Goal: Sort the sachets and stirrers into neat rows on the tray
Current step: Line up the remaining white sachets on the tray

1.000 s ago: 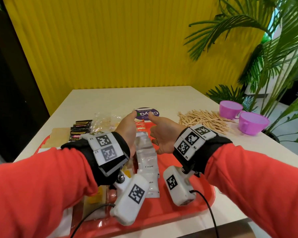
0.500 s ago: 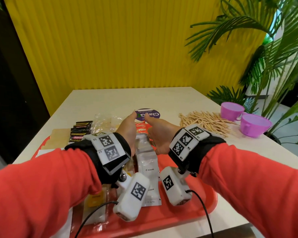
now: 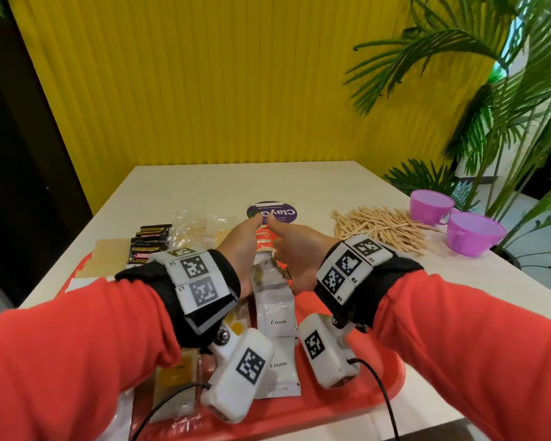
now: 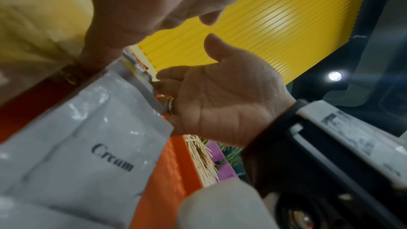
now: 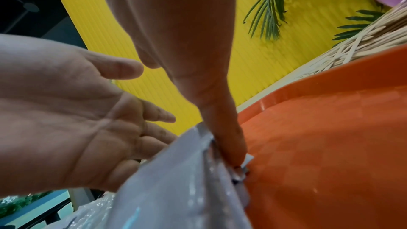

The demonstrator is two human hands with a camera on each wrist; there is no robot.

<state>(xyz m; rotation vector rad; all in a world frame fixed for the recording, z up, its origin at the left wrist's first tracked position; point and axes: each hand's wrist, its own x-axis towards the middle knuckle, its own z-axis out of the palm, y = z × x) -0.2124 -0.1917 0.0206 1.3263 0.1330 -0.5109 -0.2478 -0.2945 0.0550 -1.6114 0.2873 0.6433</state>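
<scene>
flat left hand and right hand, holding nothing, flank cream sachets mid-frame; squeeze evenly to square the row.

Red sleeves, black wristbands with white tags, perhaps a ring

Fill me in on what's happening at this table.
A person in red sleeves is lining up white "Cream" sachets in a column on an orange plastic tray. The left hand and right hand flank the column with straight fingers, squaring its sides. Black coffee sachets lie at the tray's far left. The heap of wooden stirrers lies on the cream table, off the tray, beside two purple plastic cups.
</scene>
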